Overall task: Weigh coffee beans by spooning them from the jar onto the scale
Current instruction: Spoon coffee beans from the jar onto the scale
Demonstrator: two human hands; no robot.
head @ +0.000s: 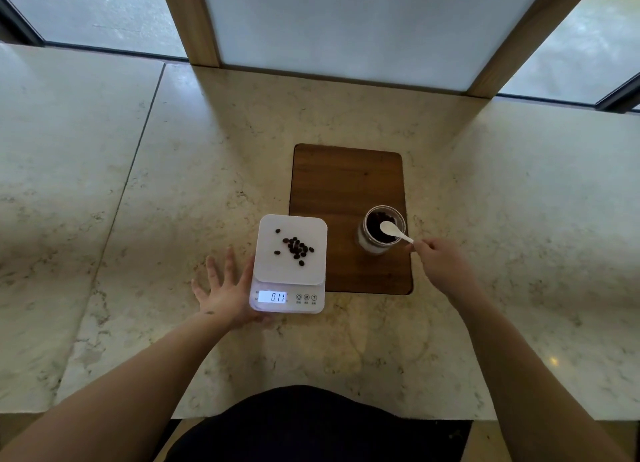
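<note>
Beans [296, 247] lie scattered on scale [290, 266], display 0.11. Left hand [227, 293], fingers spread wide, braces scale's side on desk [173, 184]. Right hand [441, 259] pinches spoon [393, 231] over open jar [381, 229] on wooden board [346, 184].

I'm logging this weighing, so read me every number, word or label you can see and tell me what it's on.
"0.11" or "011": lit display on the front of the white digital kitchen scale; whether there is a decimal point is unclear.
"M" and "T": two of the three round buttons beside the display; the first shows only a symbol.
Tiny print under the buttons: too small to read.
Nothing else carries text.
</note>
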